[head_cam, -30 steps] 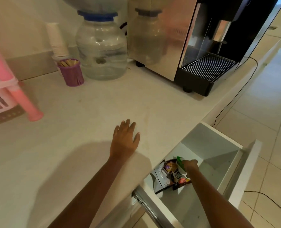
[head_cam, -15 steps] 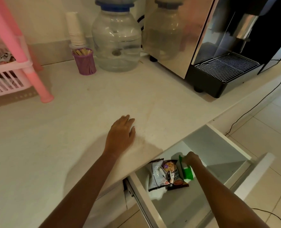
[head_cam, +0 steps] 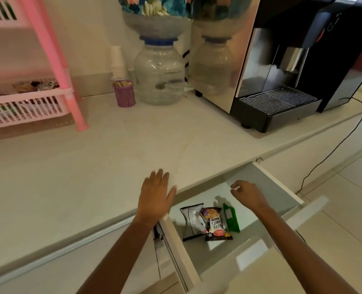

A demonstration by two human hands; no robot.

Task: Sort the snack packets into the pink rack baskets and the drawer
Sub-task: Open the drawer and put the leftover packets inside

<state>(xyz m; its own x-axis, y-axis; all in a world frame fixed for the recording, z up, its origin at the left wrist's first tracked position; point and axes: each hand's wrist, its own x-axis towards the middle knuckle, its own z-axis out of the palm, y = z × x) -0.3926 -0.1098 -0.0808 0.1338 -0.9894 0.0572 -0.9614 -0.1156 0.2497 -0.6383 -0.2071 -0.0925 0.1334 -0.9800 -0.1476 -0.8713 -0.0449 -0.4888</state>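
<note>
The white drawer stands pulled out below the counter edge. Three packets lie side by side in it: a silver packet, a dark salted-peanuts packet and a green packet. My right hand hovers above the drawer just beyond the green packet, fingers loosely curled and holding nothing. My left hand rests flat on the counter edge, fingers spread. The pink rack stands at the far left, its lower basket holding several packets.
A purple cup of sticks, a stack of paper cups and a clear water jar stand at the back. A black and steel coffee machine fills the right, its cable trailing to the tiled floor.
My right hand has let go of the green packet, which now lies in the drawer, and has lifted away. My view has pulled back and tilted up; my left hand stays on the counter.
</note>
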